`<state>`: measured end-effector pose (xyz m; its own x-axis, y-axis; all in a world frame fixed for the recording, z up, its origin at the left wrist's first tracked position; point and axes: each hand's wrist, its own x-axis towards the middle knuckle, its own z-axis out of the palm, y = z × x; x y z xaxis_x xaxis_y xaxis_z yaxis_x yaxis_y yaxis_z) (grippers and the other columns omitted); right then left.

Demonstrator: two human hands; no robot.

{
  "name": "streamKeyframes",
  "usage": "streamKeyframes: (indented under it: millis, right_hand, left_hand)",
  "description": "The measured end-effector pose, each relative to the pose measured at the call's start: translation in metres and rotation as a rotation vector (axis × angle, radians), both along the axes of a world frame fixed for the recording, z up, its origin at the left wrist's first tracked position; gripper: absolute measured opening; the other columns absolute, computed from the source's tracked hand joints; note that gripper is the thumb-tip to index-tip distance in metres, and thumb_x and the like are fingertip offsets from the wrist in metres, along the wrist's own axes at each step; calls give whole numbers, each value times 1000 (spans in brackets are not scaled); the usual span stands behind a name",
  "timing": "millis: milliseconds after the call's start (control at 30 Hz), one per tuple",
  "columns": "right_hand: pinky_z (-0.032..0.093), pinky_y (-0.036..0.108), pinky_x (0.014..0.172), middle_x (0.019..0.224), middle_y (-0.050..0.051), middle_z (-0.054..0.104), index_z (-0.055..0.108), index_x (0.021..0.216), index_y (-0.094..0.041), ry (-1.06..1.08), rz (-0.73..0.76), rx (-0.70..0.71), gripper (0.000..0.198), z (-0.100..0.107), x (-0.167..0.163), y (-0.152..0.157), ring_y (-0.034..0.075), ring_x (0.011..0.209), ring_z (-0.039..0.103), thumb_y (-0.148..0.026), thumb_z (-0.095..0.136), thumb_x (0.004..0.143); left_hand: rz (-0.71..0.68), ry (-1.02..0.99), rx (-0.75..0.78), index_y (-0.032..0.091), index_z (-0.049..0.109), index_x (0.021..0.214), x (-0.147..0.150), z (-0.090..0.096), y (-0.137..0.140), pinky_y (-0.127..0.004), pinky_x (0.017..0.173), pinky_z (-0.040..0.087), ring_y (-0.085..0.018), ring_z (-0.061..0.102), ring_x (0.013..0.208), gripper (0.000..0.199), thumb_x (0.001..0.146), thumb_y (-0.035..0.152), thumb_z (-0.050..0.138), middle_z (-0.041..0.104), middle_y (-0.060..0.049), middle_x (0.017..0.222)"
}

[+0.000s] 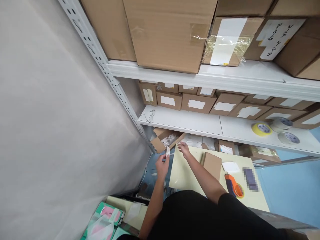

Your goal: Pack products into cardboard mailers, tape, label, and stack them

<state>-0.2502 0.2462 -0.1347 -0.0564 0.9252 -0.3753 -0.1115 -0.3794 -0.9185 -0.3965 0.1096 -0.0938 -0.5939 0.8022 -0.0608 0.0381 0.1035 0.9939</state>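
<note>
Clock positions are taken from the left hand, with 12 o'clock at the top of the view. The left hand [162, 165] is narrowed in a pinch on a white strip [168, 151], which projects upward from the fingertips at 1 o'clock. The right hand [184, 149] is at 2 o'clock, near the far-left corner of the pale yellow bench [183, 171], fingers bent; whether it grips anything cannot be told. At 12 o'clock, just beyond the strip, is an open cardboard carton [158, 144] with white material inside. The bench extends toward 3 o'clock and carries, in sequence, a brown cardboard box [212, 165], white paper [230, 167], an orange tape dispenser [232, 185] and a dark, pixelated rectangular item [250, 179]. Eyeglasses [151, 115] rest on the middle shelf [180, 119] between 11 and 12 o'clock. Farther along that shelf, between 2 and 3 o'clock, lie a yellow tape roll [261, 129] and two pale tape rolls [288, 138]. Labelled cartons [196, 104] line its rear at 1 o'clock. A large carton [170, 36] occupies the upper shelf [160, 69] at 12 o'clock. A green-and-pink package [108, 213] lies at 8 o'clock.
</note>
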Motion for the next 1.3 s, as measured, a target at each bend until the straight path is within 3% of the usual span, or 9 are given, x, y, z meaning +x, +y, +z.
streamKeyframes:
  millis: [100, 233, 433, 567, 700, 800, 1000, 1167, 1300]
  right_hand:
    - [51, 25, 62, 74, 4, 73, 68, 77, -19, 33, 18, -206, 33, -6, 28, -49, 16, 66, 70, -49, 78, 70]
    - [55, 27, 69, 82, 8, 76, 73, 82, -17, 212, -37, -271, 40, 1, 67, -95, 18, 73, 72, -57, 76, 77]
    - [50, 24, 60, 63, 1, 69, 70, 69, -17, 100, -439, -213, 31, 1, 132, -107, 14, 59, 62, -37, 90, 55]
    - [47, 24, 56, 64, 0, 68, 70, 72, -18, 70, -747, -197, 30, -13, 177, -121, 12, 55, 57, -36, 86, 56]
    - [49, 26, 57, 69, 2, 70, 70, 75, -17, 143, -724, -233, 32, -28, 211, -135, 13, 55, 57, -37, 87, 55]
    - [51, 29, 59, 72, 4, 72, 71, 79, -18, 124, -640, -232, 34, -44, 224, -140, 15, 58, 60, -41, 85, 59]
    - [49, 30, 59, 62, -1, 67, 72, 84, -20, -230, -562, -171, 27, -80, 247, -142, 20, 59, 62, -42, 75, 69]
    - [48, 28, 65, 61, -7, 63, 58, 124, -20, -575, -434, -109, 51, -99, 268, -133, 21, 64, 66, -22, 65, 73]
    - [47, 27, 68, 70, -5, 66, 51, 128, -21, -644, -317, -149, 50, -111, 278, -125, 21, 74, 69, -18, 60, 79]
  left_hand:
    - [-169, 102, 11, 26, 77, 77, 10, -10, 9, -32, 79, 48, -25, 65, 86, 13, 75, 39, 81, 71, -7, 84]
    - [-481, 385, 39, 26, 78, 80, 50, -28, 21, -35, 90, 46, -27, 64, 94, 3, 80, 29, 77, 71, -9, 92]
    - [-767, 715, 64, 26, 79, 100, 128, -41, 32, -43, 101, 43, -32, 58, 114, 18, 83, 30, 78, 69, -12, 111]
    - [-968, 527, -36, 27, 73, 111, 165, -61, 42, -40, 96, 48, -30, 61, 112, 54, 64, 48, 91, 67, -9, 124]
    - [-854, -18, -244, 20, 67, 93, 196, -96, 46, -32, 76, 51, -21, 67, 82, 44, 77, 61, 72, 72, -7, 94]
    - [-771, -178, -257, 20, 61, 79, 217, -117, 44, -28, 70, 50, -18, 65, 71, 38, 72, 55, 75, 68, -1, 73]
    - [-659, 141, -368, 22, 60, 69, 248, -133, 42, -27, 70, 49, -18, 66, 69, 16, 71, 31, 73, 68, 1, 68]
    - [-643, 378, -507, 23, 61, 70, 272, -139, 47, -27, 76, 51, -18, 70, 76, 12, 77, 27, 70, 71, 0, 74]
    - [-614, 458, -589, 23, 60, 71, 287, -144, 48, -27, 79, 52, -18, 71, 81, 13, 79, 26, 70, 73, 1, 77]
